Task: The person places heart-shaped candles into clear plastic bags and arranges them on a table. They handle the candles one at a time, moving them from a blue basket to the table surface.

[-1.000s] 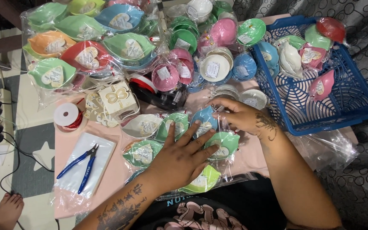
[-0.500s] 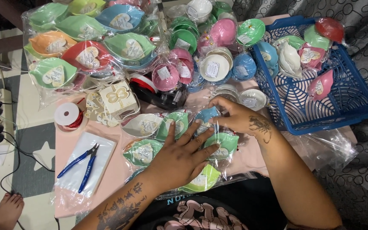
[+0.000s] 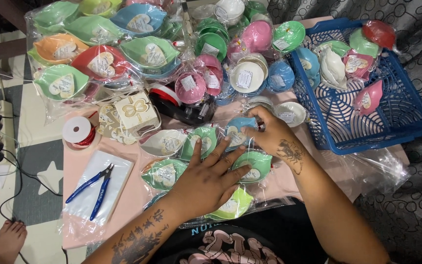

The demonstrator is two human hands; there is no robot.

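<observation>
Partly, both hands (image 3: pixel 240 161) cover wrapped dishes (image 3: pixel 252 168).

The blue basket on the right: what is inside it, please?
Inside the blue basket lie several wrapped small dishes, green, white, pink, red and blue. Part of its lattice floor shows bare. What lies beneath the piled dishes is covered.

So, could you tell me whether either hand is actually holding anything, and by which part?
The right hand pinches the blue dish's wrapped right edge. The left hand lies flat on the green dishes, gripping nothing.
</observation>
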